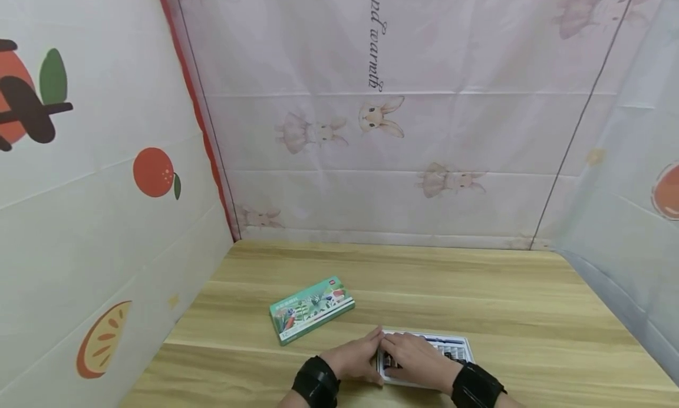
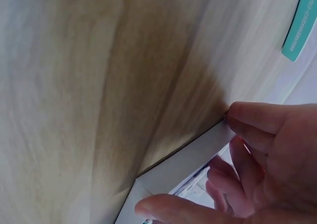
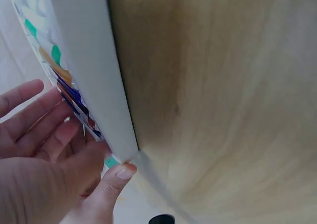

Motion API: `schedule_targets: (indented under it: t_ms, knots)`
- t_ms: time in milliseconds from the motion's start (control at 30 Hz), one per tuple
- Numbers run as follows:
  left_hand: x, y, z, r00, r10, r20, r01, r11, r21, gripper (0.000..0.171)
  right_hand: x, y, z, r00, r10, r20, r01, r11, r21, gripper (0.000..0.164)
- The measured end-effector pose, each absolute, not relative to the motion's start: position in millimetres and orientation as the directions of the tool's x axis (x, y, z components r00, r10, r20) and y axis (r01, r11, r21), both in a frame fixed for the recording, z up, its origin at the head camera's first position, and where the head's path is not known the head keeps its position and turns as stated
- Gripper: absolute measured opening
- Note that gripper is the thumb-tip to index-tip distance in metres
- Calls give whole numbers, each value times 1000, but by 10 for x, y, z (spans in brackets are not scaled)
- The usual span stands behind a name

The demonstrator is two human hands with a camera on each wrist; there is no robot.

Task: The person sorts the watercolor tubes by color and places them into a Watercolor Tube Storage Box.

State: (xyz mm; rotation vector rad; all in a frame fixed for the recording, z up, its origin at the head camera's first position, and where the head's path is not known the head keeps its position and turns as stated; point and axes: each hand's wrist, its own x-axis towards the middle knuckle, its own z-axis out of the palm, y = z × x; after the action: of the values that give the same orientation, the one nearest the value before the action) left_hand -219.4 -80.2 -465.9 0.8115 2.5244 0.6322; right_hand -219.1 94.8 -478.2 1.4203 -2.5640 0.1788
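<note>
A shallow white tray (image 1: 469,348) of small tubes (image 1: 456,355) lies at the table's near side in the head view. My left hand (image 1: 352,358) holds the tray's left end, with its thumb at the near corner and a fingertip at the far one. Over the left part of the tray is my right hand (image 1: 419,358), fingers bent down among the tubes. Whether it pinches one is hidden. The right wrist view shows the tray's long white side wall (image 3: 91,65) and tubes with coloured marks (image 3: 74,92) beside the fingers.
A flat teal box (image 1: 313,311) with a printed picture lies on the wooden table (image 1: 509,290), left of the tray and farther back. Printed cloth walls (image 1: 329,201) stand behind the table and at both sides. Both wrists wear black bands (image 1: 316,382).
</note>
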Motion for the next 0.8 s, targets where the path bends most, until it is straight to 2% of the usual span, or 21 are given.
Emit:
schedule_targets:
  t_ms: [200,400,500,633,733,800]
  knots:
    - [-2206,-817,-4660,-725,648,-233,437,694,571,89,-2213,955,-4793,-519,-820,244,-850,526,-40,29]
    - [-2225,-803,-4665,-741,626,-245,438,726,530,88,-2203,1019,-4815,-564,-790,241,-825,552,-123,38]
    - [-2234,-795,-4660,-744,616,-259,437,742,509,90,-2175,1137,-4778,-641,-717,273,-766,617,-180,42]
    - [-2229,-822,-4644,-762,594,-256,453,772,445,91,-2083,1377,-4642,-815,-511,275,-575,771,-273,45]
    - [-2183,-829,-4624,-769,600,-221,502,781,372,89,-1960,1547,-4589,-911,-385,151,-413,850,-328,54]
    - [-2126,-793,-4613,-755,621,-210,535,769,349,84,-1876,1631,-4601,-924,-380,46,-371,858,-356,63]
